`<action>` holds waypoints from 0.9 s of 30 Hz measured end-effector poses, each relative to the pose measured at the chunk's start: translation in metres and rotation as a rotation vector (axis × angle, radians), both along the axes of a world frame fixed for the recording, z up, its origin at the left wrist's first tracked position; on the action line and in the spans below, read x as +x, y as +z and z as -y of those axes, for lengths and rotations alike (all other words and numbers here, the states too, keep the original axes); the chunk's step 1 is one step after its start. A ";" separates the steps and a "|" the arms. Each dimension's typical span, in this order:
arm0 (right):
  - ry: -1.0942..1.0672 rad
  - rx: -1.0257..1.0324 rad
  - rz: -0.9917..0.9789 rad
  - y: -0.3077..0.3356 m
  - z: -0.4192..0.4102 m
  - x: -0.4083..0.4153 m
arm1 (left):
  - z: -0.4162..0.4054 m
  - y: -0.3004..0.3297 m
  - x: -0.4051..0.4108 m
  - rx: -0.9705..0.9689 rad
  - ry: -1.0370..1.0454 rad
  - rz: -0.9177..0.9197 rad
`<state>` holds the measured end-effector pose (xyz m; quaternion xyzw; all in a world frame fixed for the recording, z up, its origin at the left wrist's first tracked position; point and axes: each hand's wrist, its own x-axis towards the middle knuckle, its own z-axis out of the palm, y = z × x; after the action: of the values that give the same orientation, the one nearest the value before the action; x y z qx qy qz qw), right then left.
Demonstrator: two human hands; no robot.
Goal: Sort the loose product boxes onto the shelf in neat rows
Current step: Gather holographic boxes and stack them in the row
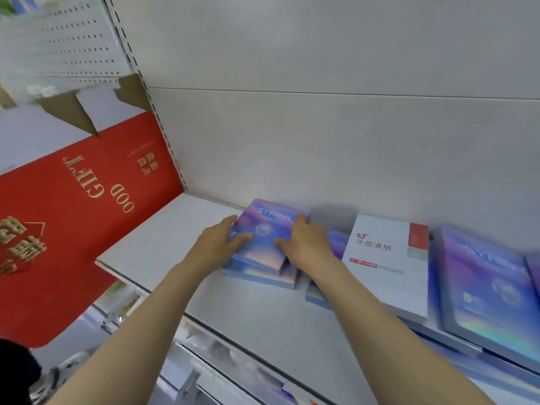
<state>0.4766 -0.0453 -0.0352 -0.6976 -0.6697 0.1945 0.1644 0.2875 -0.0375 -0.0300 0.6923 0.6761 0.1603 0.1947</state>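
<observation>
1. Boxes lie flat on the white shelf point(163, 241): a purple-blue SYRINX box point(264, 229) tops a short stack at about 6 o'clock of the view's centre, close to the back panel point(321, 147).

2. The left hand point(217, 244) holds the top box by its left edge, thumb lying across the printed face and fingers reaching round the far corner. The right hand point(306, 244) grips the right edge the same way, thumb on the face and fingers curled over the far right corner. Neither hand is flat; each closes partway round the box.

3. At 3 o'clock of the stack a white box point(385, 264) with red print lies over another purple box, touching or nearly touching the right wrist. Further toward 4 o'clock a larger iridescent box point(485, 287) lies flat, and more sit beyond it, blurred.

4. At 9 o'clock a red gift bag point(73, 223) leans against the shelf's end.

5. Handling, as a judgement: the cartons look like thin, light, stiff card with a glossy coat, so they would slide easily on each other and on the shelf. Corners and long edges look liable to dent under a hard squeeze.

6. The best hold seems to be the one in use: two opposite edges, pressure spread along them, so the box stays square while it is nudged into line with those beneath.

7. The lower boxes sit askew, their front corners fanned out toward 5 o'clock, so the stack is not yet neat.
</observation>
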 end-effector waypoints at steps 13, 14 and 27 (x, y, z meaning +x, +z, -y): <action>0.076 0.071 -0.319 0.000 -0.003 -0.011 | -0.012 -0.004 -0.043 0.010 0.365 0.745; 0.036 0.039 -0.241 -0.002 -0.003 -0.011 | -0.013 -0.004 -0.051 0.002 0.383 0.766; -0.426 -0.056 -0.504 -0.001 -0.002 -0.047 | -0.027 -0.022 -0.102 -0.263 0.259 0.747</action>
<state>0.4300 -0.0436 -0.0364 -0.7561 -0.4412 0.3406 0.3429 0.1858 -0.0103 -0.0520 0.4652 0.6552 0.3357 0.4916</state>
